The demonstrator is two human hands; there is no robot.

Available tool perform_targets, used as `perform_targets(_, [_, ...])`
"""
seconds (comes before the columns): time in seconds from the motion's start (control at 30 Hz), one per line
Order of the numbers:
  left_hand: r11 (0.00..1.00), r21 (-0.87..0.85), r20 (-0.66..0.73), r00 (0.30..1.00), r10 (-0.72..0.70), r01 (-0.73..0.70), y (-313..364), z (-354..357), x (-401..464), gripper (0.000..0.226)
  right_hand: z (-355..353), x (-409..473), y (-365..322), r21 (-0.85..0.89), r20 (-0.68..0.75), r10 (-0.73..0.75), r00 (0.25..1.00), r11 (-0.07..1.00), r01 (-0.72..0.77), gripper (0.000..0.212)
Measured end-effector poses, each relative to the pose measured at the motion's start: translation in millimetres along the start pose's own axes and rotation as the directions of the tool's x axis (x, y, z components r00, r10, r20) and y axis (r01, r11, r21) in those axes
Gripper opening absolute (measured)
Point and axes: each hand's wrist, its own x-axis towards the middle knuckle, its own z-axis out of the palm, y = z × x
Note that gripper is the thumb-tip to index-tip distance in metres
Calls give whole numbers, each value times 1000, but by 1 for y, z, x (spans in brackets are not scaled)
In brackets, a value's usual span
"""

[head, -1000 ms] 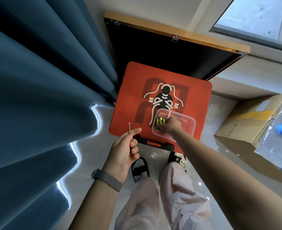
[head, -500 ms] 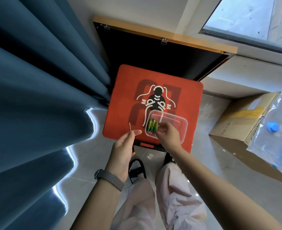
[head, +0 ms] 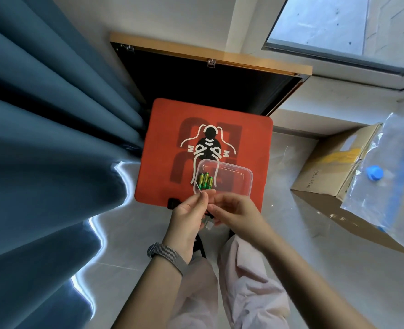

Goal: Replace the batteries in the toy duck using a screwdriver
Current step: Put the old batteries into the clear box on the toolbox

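**Both hands together at the near edge of the red mat**

From the head camera, looking down: my left hand (head: 188,213) is curled, thumb and forefinger pinched on a thin metal rod – I take it for the screwdriver (head: 198,187), though only its slim tip shows above my fingers. The tip pokes up just over the near left corner of the clear plastic tub (head: 245,173).

My right hand (head: 234,210) sits just beside the left, fingers bent loosely inward and nearly touching it. Whether those fingers grip anything I cannot tell – the palm faces away from the camera.

The tub rests on the red mat (head: 163,148), towards its near right part. Inside, at the tub's left end, three green-and-yellow batteries (head: 204,181) lie side by side, touching one another. The toy duck I cannot make out anywhere.

A grey woven watch strap (head: 170,255) circles my left wrist. Blue curtains (head: 49,143) hang at the left, and a cardboard box (head: 324,172) stands on the floor at the right, well apart from the mat.
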Motion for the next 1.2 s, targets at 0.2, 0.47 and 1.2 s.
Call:
perform_targets(0.2, [998, -24, 34, 997, -63, 64, -2, 2, 4, 19, -31, 17, -17, -383, 113, 72, 991, 923, -24, 9])
perform_targets(0.47, [990, 89, -124, 988, -95, 106, -11, -10, 15, 19, -52, 79, 22, -448, -118, 349, 930, 817, -363, 21])
perform_targets(1.2, [991, -10, -135, 982, -136, 136, -15, 1, 7, 23, -20, 127, 70, -753, -352, 273, 895, 486, -444, 13])
